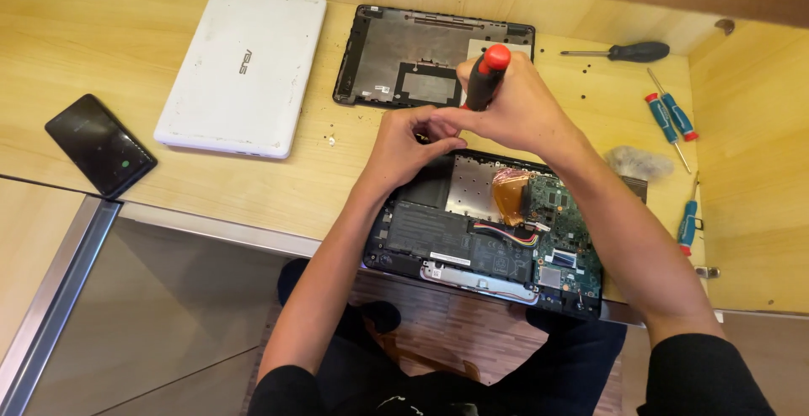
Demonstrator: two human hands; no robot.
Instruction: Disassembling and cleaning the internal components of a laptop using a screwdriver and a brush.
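The red-and-black screwdriver [487,79] is held upright over the far edge of the opened laptop [489,230], its red cap standing clear above the fingers. The fingers of the right hand [514,104] are wrapped closed around the black grip, so that the tool can be pressed down and turned from above; its tip is hidden behind the hands, and what it meets cannot be told. The left hand [413,142] is brought in just beside it, with its fingertips pinched together low at the shaft, apparently to steady the point; whether something small is caught between them cannot be seen.

Under both hands the laptop lies on its back at the near edge of the wooden desk [303,180], overhanging the person's lap, with the battery, the silver plate, the orange flex cable and the green board exposed. The removed bottom cover [404,58] is laid inside-up just behind it, out of the working area yet within reach. Loose small screws [581,96] are scattered on the desk to the right of that cover.

Further out, a black screwdriver [624,51] and blue-handled screwdrivers [672,117] are set down on the right, near a grey brush [636,163]. A closed white laptop [244,70] and a dark phone [99,144] are kept well apart on the left.
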